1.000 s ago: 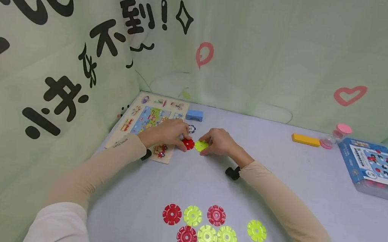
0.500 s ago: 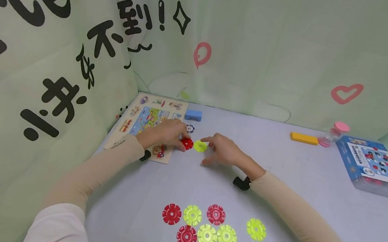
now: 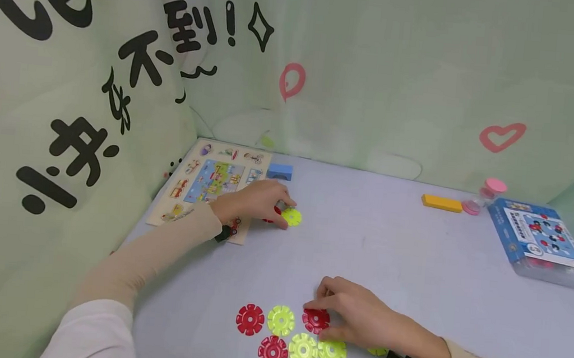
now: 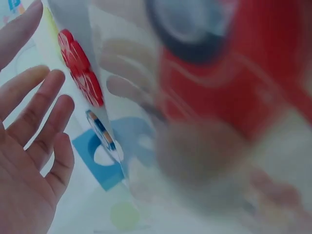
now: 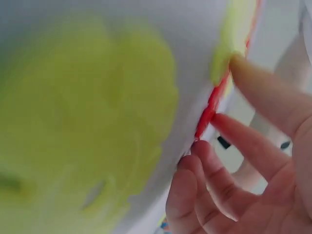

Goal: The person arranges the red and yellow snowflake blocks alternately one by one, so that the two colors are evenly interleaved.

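While a pale green curtain [image 3: 385, 85] with black lettering and pink outlines closes the back and left, a pale bench [image 3: 403, 250] carries the rest. Picture puzzle board [image 3: 214, 180] flat at far left; blue box [image 3: 540, 238] with clear lower part at far right. Right hand [image 3: 364, 317], near side: thumb and forefinger spread to opposite edges of the near red disc [image 3: 316, 320]; can't tell if it's gripped. Left hand [image 3: 257, 203], beside the board: fingers half bent, thumb and forefinger apart about the far red disc [image 4: 80, 68], mostly hidden in the head view; firm hold or not, can't tell. Pink-capped hourglass [image 3: 472, 206] just beside the box, yellow bar [image 3: 442, 203] next to it. Blue block [image 3: 279, 171] with arch cutout beyond the left hand. Far yellow-green disc [image 3: 292, 218] just beside the far red one. Left of the near red disc: leftmost red disc [image 3: 250, 319], then a yellow-green disc [image 3: 281, 321]. Nearer the viewer: lower red disc [image 3: 272, 354] and two lower yellow-green discs [image 3: 303, 351] in a row.
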The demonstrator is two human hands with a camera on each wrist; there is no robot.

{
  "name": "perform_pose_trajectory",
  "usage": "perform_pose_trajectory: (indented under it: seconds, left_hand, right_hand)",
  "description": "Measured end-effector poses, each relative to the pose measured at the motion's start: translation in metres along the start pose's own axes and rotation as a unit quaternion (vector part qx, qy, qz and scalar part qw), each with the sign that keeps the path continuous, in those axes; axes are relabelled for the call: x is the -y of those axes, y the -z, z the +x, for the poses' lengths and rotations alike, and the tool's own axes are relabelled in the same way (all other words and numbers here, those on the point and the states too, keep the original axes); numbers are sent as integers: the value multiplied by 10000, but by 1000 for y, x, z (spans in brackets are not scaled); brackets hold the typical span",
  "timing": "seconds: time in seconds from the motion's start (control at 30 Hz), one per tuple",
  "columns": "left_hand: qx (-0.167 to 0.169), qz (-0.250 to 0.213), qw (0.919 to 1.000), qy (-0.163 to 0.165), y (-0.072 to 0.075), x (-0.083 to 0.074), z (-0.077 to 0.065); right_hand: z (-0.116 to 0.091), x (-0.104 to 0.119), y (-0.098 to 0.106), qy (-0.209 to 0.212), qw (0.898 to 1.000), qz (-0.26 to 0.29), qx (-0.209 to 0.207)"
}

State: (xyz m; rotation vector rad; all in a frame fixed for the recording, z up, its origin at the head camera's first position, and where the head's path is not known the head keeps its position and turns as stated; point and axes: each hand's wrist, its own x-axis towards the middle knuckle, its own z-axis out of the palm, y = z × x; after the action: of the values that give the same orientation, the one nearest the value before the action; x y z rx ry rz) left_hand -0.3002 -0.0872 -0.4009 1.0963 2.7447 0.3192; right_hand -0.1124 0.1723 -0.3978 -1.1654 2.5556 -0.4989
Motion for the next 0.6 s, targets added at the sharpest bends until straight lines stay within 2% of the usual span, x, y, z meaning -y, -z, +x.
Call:
perform_pose_trajectory:
  seconds: [0.1, 0.3, 0.6]
  left_hand:
    - [146, 51, 9998, -108, -2, -2, 4]
    - [213, 123, 9996, -110, -3, -6, 6]
    - [255, 277, 9993, -64, 0, -11, 6]
  right_hand:
    - [-2, 6, -3, -141, 9997, -181, -50]
    - [1, 6, -1, -571, 9983, -3, 123]
    - [3, 11, 1, -455, 9971, 605, 63]
